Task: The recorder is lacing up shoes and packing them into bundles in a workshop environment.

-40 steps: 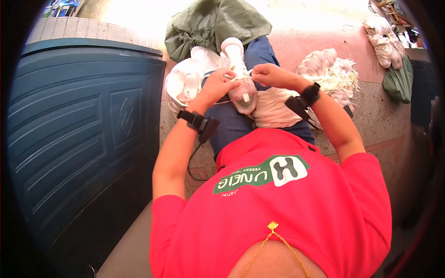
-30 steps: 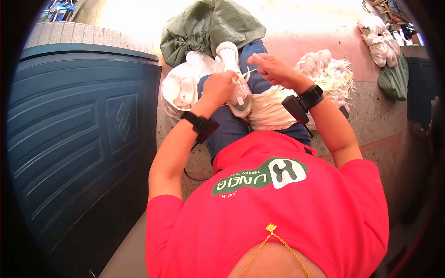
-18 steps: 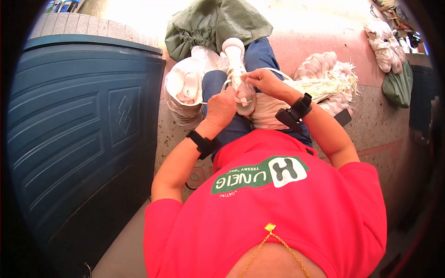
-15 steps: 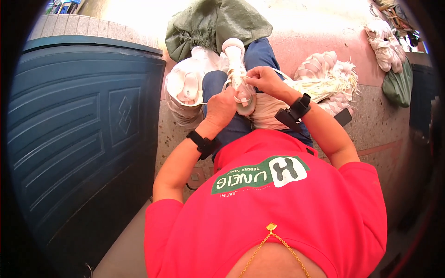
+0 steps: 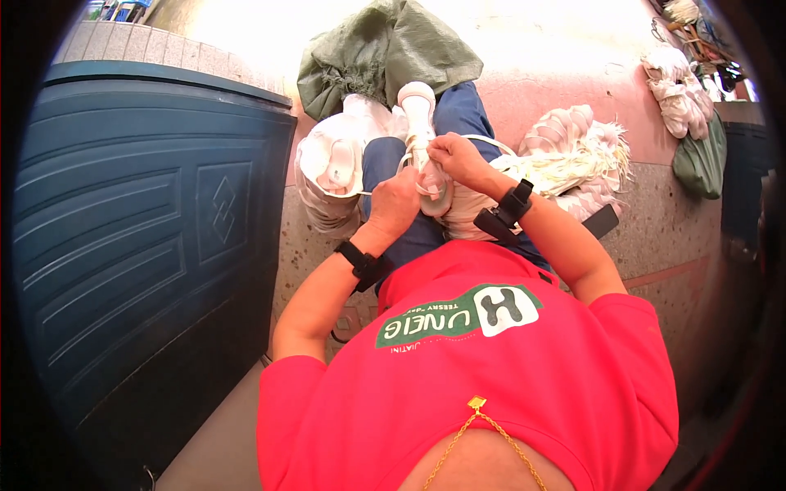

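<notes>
white shoe (image 5: 422, 135) is held upright on the lap at upper centre of the head view, so the lace (image 5: 393, 172) can be worked. left hand (image 5: 396, 206) is clenched on the lace; right hand (image 5: 455, 158) pinches it at the shoe. a second white shoe (image 5: 334, 160) rests just left.

shoe in hand: white shoe (image 5: 422, 135), upper middle of the frame, resting on the lap, sole facing up, long axis running up-down
lace: thin white lace (image 5: 485, 141) looping off its right side
bag: open white bag (image 5: 332, 168) just left of it, another white shoe lying inside
</notes>
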The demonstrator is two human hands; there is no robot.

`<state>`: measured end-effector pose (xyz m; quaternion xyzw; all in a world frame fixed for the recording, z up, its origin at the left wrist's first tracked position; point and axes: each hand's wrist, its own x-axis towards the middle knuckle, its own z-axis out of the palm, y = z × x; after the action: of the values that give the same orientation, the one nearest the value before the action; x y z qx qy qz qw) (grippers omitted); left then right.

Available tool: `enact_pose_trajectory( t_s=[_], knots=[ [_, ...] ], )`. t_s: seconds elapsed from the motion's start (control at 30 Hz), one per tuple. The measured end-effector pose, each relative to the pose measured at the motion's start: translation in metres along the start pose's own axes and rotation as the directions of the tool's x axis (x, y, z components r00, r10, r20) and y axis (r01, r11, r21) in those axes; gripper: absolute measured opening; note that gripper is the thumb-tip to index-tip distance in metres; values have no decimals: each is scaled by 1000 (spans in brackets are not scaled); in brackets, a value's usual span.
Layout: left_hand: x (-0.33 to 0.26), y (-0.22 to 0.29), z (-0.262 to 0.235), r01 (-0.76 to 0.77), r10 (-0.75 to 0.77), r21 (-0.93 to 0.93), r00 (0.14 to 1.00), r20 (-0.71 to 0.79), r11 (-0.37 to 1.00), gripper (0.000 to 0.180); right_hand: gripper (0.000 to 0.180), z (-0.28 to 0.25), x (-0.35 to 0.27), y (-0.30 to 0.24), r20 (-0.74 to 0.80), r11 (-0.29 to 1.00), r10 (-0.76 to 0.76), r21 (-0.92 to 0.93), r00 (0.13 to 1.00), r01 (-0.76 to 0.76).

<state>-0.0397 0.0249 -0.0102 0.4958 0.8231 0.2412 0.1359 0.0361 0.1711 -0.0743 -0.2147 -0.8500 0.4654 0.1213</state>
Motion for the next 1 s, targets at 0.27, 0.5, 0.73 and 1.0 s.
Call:
enact_pose_trajectory(
  t_s=[0.27, 0.5, 0.73, 1.0],
  knots=[
    [-5, -1, 4, 7, -5, -60, 1000, 22, 998, 10, 13, -5, 0, -14, 122, 891, 191, 395, 974, -224],
    [3, 1, -17, 82, -67, -157, 993, 94, 984, 14, 26, -9, -6, -22, 37, 939, -284, 210, 958, 271],
    [25, -38, -14, 131, -114, -316, 991, 71, 940, 24, 15, -15, 3, -25, 122, 971, -144, 211, 982, 116],
    [44, -31, -1, 339, -244, -541, 939, 242, 770, 29, 17, -9, 0, -23, 153, 904, 92, 401, 984, -147]
  ],
)
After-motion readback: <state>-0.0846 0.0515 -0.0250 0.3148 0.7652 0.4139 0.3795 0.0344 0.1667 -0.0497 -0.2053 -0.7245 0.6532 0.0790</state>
